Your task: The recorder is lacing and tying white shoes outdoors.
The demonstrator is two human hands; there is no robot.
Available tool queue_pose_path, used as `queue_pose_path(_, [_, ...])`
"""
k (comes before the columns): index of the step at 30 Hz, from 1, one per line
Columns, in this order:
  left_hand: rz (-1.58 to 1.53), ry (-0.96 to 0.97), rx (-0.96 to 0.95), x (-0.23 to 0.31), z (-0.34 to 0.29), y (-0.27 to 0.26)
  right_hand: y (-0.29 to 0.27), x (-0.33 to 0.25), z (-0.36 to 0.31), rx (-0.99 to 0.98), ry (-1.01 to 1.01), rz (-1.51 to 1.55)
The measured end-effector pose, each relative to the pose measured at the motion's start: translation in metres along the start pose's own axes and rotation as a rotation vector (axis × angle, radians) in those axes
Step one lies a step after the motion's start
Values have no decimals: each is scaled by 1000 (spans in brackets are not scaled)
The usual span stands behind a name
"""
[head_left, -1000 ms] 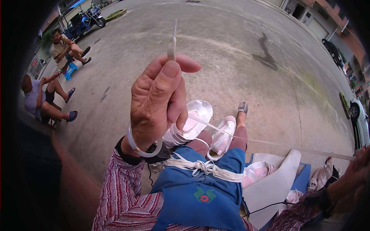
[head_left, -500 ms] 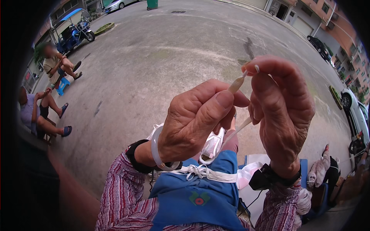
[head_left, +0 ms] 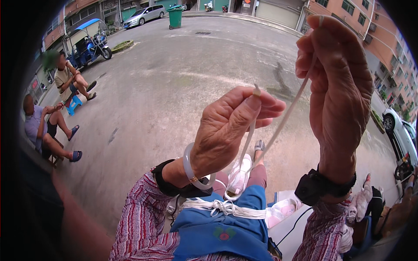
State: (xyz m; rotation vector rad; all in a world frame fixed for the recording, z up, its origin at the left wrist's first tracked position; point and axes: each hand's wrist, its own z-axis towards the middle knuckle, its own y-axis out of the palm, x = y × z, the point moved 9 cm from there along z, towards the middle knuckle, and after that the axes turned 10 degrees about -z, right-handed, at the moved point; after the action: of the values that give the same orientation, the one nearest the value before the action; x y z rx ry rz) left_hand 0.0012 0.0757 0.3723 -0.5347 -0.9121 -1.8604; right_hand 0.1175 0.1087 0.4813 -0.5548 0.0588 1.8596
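My left hand [head_left: 228,128] pinches a pale, flat shoelace [head_left: 247,141] near its end, with a small tan tip showing above the thumb. Raised higher on the right, my right hand [head_left: 342,91] is closed on another length of white lace [head_left: 287,114], drawn taut down to the shoe. Both lengths lead down to a white and pink sneaker [head_left: 237,182] between my knees. Across the blue apron [head_left: 209,243] on my lap lies a knotted bundle of white laces [head_left: 224,206]. Where each lace enters the sneaker is too small to tell.
To the right of my lap, a second pink and white shoe [head_left: 283,212] lies on a white surface [head_left: 291,232]. More pale shoes or cloth [head_left: 359,202] are at far right. Two people sit at left, one by a blue stool [head_left: 74,104]. Vehicles and a green bin [head_left: 175,18] stand farther off.
My hands were close together at the lace's tip; now they are apart. The right hand has risen and moved right, drawing lace up. The view has tilted upward.
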Motion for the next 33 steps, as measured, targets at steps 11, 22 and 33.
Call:
queue_pose_path(11, [-85,-49,-20,-6,-1,25,5,-13,-6,22,89,155])
queue_pose_path(22, [264,-210,331,-34,-66,-149,-170,115,-277,489,913,-418])
queue_pose_path(33, [797,-662,-11,-282,-137,-160,33,243,-424,-443,955,-914])
